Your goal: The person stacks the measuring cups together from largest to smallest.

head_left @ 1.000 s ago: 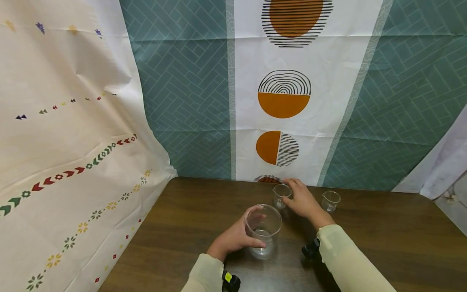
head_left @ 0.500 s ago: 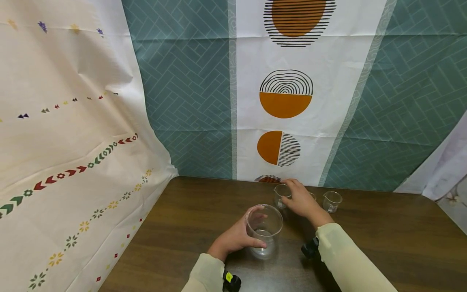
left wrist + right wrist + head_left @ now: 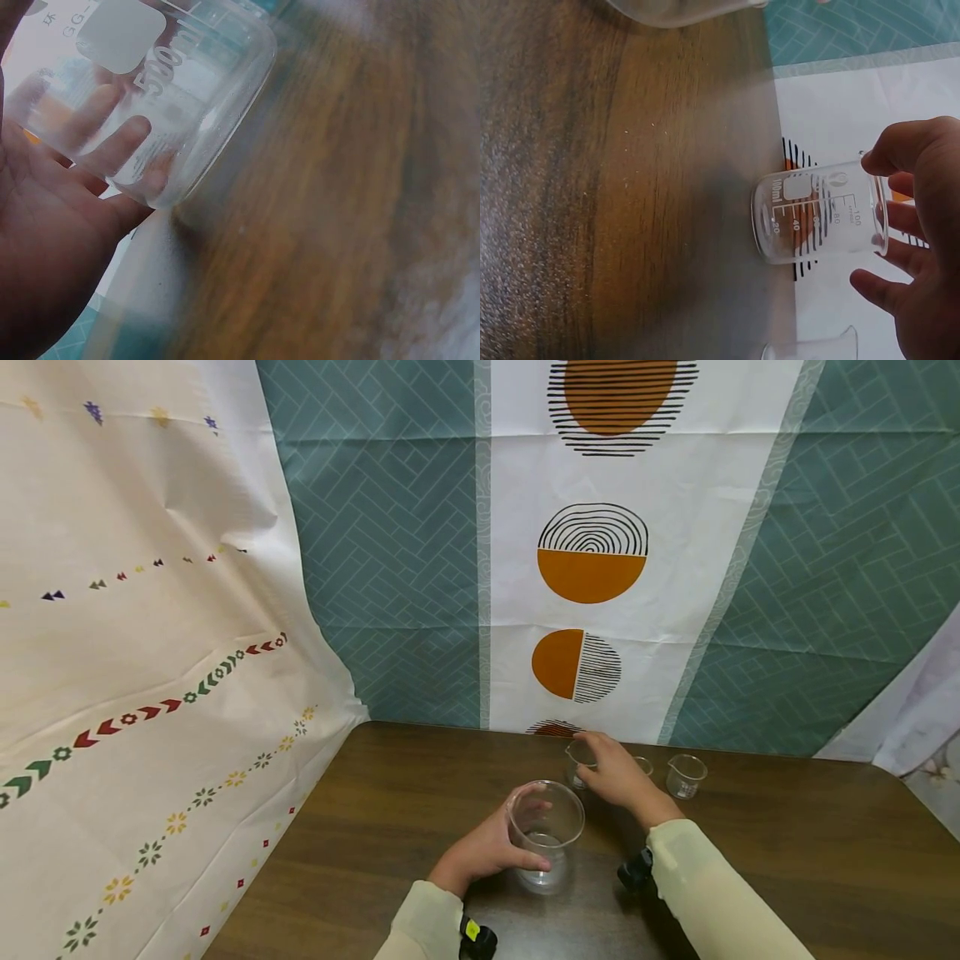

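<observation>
My left hand (image 3: 491, 845) is wrapped around a large clear glass beaker (image 3: 553, 814), thumb in front and fingers behind. Its "500ml" print shows on the glass beaker (image 3: 142, 82) in the left wrist view. The beaker is upright; its base is at or very near the tabletop. Farther back, my right hand (image 3: 621, 777) pinches a small glass beaker (image 3: 577, 768) near the rim, reaching from above. In the right wrist view the small beaker (image 3: 814, 214) carries a scale marked 100ml, and the thumb meets its rim. Both beakers look see-through, without visible contents.
Another small beaker (image 3: 643, 766) is partly hidden behind my right hand. One more small beaker (image 3: 686, 778) stands to its right. The brown wooden table (image 3: 420, 777) ends at a patterned cloth (image 3: 405, 610) at the back. A cream cloth (image 3: 187, 652) hangs on the left.
The head view has shifted slightly. My right hand sits a touch lower and covers more of the small beaker's rim, and a beaker behind it has come into view. The left hand keeps its hold.
</observation>
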The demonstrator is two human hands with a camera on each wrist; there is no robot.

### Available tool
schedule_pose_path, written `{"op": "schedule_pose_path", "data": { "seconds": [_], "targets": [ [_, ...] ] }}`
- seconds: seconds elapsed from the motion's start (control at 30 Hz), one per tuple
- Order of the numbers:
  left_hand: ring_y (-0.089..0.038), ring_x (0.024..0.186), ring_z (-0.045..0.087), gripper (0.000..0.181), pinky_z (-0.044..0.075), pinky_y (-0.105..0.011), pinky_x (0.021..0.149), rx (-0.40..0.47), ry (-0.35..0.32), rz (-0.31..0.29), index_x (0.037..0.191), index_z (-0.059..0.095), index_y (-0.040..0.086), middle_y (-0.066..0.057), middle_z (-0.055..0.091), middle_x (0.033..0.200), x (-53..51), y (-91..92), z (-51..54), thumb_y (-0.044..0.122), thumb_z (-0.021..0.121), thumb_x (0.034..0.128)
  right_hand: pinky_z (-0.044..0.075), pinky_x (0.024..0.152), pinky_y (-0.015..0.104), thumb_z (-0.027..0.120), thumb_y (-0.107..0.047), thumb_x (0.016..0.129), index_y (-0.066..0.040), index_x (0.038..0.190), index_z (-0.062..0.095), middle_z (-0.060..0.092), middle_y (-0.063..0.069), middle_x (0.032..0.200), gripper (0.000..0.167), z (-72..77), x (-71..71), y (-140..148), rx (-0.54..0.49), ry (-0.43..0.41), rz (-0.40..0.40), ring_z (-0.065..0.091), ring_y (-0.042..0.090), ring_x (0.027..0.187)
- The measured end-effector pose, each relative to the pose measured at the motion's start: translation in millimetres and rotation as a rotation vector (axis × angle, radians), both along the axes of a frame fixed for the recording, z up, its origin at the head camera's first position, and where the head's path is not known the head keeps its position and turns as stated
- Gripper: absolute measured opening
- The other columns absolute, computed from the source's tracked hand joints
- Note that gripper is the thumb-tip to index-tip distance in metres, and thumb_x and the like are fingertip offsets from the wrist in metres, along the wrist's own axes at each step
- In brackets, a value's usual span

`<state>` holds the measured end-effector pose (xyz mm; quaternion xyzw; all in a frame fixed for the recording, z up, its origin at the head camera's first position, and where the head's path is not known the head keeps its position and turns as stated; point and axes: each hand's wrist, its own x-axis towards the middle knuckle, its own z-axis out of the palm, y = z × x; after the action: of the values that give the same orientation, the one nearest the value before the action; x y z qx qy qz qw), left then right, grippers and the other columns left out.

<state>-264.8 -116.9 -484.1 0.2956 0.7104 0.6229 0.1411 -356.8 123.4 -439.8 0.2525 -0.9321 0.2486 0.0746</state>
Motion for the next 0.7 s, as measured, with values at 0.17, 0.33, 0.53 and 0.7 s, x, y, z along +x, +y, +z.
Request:
{"op": "schedule_pose_path", "data": {
  "seconds": [0.17,0.33,0.53,0.7],
  "targets": [
    [-0.021,0.140,0.039,0.094,0.034,-0.035,0.113,0.005,0.006,0.002,0.147,0.024,0.033,-0.006,0.041,0.149,0.3,-0.1,0.3,0.017,0.083,0.0763,0.037,0.105,0.058,0.061,-0.015,0.089,0.002,0.138,0.046,0.048,0.024,0.141,0.054,-0.8,-2.4,-1.0,0.016,0.006,0.010,0.045,0.043,0.130],
    [-0.024,0.140,0.040,0.093,0.034,-0.037,0.114,0.013,0.026,0.000,0.147,0.024,0.031,-0.009,0.042,0.148,0.8,-0.1,0.3,0.017,0.083,0.0763,0.037,0.106,0.057,0.062,-0.015,0.089,0.003,0.138,0.046,0.048,0.025,0.140,0.055,0.1,-4.4,-2.7,0.028,0.011,0.024,0.045,0.043,0.130],
    [-0.022,0.139,0.040,0.093,0.034,-0.039,0.114,0.006,0.020,0.004,0.147,0.024,0.032,-0.007,0.042,0.148,0.5,-0.3,0.2,0.019,0.084,0.0762,0.035,0.107,0.059,0.060,-0.016,0.090,0.005,0.139,0.044,0.045,0.028,0.142,0.056,5.2,-3.3,-5.1,0.087,0.001,0.038,0.043,0.046,0.131],
    [-0.023,0.139,0.040,0.093,0.033,-0.044,0.114,0.012,0.022,0.002,0.147,0.025,0.031,-0.008,0.042,0.148,0.3,-0.4,-0.1,0.017,0.083,0.0761,0.034,0.107,0.060,0.058,-0.016,0.091,0.007,0.140,0.042,0.042,0.030,0.144,0.057,10.0,-3.1,-6.5,0.152,-0.033,0.038,0.040,0.048,0.132]
  ]
}}
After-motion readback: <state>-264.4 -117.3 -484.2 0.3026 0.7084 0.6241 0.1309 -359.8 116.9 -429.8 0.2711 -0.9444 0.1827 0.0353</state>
